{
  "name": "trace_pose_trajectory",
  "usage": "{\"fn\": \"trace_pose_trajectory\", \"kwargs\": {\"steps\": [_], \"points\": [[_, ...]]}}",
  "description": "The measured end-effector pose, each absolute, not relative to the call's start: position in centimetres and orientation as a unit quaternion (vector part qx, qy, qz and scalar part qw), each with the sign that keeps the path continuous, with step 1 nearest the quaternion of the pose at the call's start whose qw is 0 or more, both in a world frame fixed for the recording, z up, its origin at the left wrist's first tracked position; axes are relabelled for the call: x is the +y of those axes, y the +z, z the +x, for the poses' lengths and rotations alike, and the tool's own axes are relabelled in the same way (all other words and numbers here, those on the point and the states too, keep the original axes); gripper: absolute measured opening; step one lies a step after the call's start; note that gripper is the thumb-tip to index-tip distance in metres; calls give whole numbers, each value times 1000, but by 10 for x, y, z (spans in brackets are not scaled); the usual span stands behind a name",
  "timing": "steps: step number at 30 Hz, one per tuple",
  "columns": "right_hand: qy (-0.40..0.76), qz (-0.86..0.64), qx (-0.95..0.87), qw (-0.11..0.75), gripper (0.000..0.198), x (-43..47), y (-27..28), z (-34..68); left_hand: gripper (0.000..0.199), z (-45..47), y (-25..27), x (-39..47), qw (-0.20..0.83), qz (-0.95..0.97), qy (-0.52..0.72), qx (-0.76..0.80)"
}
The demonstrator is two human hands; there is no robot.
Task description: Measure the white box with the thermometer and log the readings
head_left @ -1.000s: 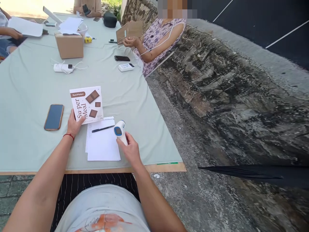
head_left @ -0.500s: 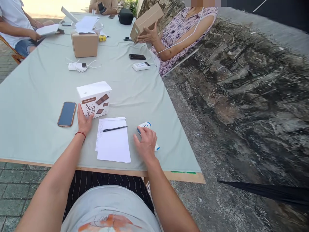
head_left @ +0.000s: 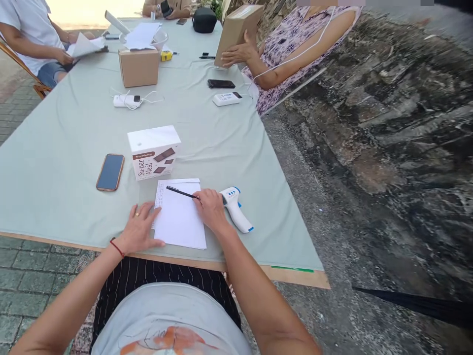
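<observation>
My left hand [head_left: 142, 228] lies with fingers spread at the left edge of a small stack of white paper [head_left: 180, 224], its fingertips at the sheets. My right hand [head_left: 210, 209] is over the right side of the paper, fingers closed on the end of a black pen [head_left: 180, 191] that points left across the top sheet. Just right of this hand, a white and blue infrared thermometer [head_left: 238, 212] lies on the cloth, its tip partly behind my fingers. Beyond the paper stands a white Su-per Meal box [head_left: 154, 153] with brown chocolate pictures, untouched.
A phone [head_left: 110, 172] lies left of the white box. Farther off are a white device with a cable [head_left: 126, 101], a cardboard box [head_left: 139, 68] under papers, a black phone [head_left: 220, 84] and a white gadget [head_left: 226, 99]. At right, a person holds another carton [head_left: 236, 29].
My left hand has left the white box and come down beside the paper. My right hand has moved left from the thermometer and taken hold of the pen. The other person's carton has turned more upright.
</observation>
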State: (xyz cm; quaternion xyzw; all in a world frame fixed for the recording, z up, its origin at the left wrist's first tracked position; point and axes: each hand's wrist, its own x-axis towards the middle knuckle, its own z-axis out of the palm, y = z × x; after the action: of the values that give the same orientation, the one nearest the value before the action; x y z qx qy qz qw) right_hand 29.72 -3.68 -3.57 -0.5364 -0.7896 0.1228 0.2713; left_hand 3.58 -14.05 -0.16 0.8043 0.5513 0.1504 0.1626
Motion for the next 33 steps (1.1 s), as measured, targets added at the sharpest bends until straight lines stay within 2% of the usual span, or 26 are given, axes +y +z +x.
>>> {"fn": "trace_pose_trajectory", "kwargs": {"steps": [3,6,9,14,20,24,27,30,33], "points": [[197,-559,-710,380,15,-48,-29,297,87,48,2,-152,118,824,96,546],[292,-572,-593,487,17,-59,-20,289,79,64,0,-144,85,812,103,568],[385,-542,-508,548,16,-65,-11,274,78,83,-5,-132,59,801,122,583],[496,-503,-478,522,16,-64,-9,248,75,104,-11,-126,43,791,145,592],[490,-528,-479,501,14,-58,-21,229,58,100,-14,-132,66,785,175,590],[476,-535,-479,508,16,-62,-24,225,62,99,-14,-133,76,780,200,588],[458,-536,-493,511,14,-64,-23,225,51,102,-14,-133,74,773,206,595],[450,-539,-517,490,11,-64,-23,226,41,105,-14,-133,69,769,200,603],[455,-538,-535,466,12,-65,-24,228,41,106,-15,-134,68,768,204,603]]}}
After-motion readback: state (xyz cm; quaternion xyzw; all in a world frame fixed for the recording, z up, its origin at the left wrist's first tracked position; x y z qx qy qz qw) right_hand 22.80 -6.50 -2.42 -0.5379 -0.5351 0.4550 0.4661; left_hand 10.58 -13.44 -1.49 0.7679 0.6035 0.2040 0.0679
